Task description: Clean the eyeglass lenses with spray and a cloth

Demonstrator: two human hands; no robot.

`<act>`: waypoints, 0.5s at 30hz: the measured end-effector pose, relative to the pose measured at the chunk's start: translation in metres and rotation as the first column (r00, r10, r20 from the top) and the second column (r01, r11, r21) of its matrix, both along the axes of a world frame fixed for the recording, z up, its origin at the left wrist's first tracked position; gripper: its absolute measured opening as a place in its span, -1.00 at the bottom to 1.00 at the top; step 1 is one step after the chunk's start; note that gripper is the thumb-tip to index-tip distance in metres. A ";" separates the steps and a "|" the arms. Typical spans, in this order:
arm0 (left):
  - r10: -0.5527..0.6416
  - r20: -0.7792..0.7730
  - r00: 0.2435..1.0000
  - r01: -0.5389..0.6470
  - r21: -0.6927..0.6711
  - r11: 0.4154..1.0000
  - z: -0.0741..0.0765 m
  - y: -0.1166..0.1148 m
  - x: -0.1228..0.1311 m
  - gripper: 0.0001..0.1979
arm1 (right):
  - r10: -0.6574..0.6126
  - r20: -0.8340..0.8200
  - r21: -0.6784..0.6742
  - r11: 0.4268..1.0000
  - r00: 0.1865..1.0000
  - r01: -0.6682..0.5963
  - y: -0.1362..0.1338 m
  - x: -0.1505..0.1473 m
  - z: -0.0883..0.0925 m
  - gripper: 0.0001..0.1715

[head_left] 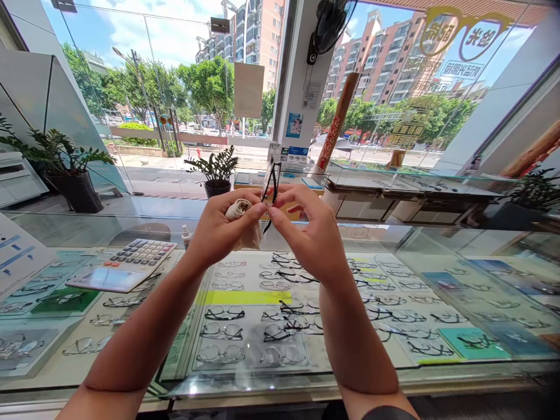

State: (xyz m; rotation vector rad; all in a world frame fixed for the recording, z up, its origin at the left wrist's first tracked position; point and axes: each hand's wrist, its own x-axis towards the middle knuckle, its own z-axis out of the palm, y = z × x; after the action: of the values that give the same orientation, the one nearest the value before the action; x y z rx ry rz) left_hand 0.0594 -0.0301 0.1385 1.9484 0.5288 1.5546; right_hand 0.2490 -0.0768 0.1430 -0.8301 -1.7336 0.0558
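Both hands are raised above a glass display counter, close together at the centre of the head view. Between their fingertips is a pair of dark-framed eyeglasses, turned nearly edge-on and upright. My left hand pinches the glasses with thumb and finger, and a rolled beige cloth is tucked in the same hand, its loose end hanging below. The thumb and fingertips of my right hand are closed on the glasses from the other side. Their lenses are hard to make out at this angle.
The glass counter holds several rows of eyeglasses. On its top at left stand a calculator and a small spray bottle. Potted plants, another glass case and a wall fan are beyond, before large windows.
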 end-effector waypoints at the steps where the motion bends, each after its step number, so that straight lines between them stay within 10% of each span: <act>1: 0.005 -0.001 1.000 -0.005 0.000 1.000 0.000 0.000 0.000 -0.67 | -0.001 0.001 0.001 1.000 1.000 0.001 0.000 0.000 0.000 -0.91; 15: -0.022 0.009 1.000 0.022 0.010 1.000 0.000 0.001 -0.003 -0.68 | -0.007 -0.028 -0.022 1.000 1.000 0.007 -0.002 0.005 0.002 -0.90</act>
State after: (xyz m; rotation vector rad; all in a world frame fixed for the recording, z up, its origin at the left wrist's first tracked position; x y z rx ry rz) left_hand 0.0563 -0.0291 0.1387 1.9470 0.4951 1.5539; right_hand 0.2540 -0.0783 0.1449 -0.8475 -1.7067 0.0811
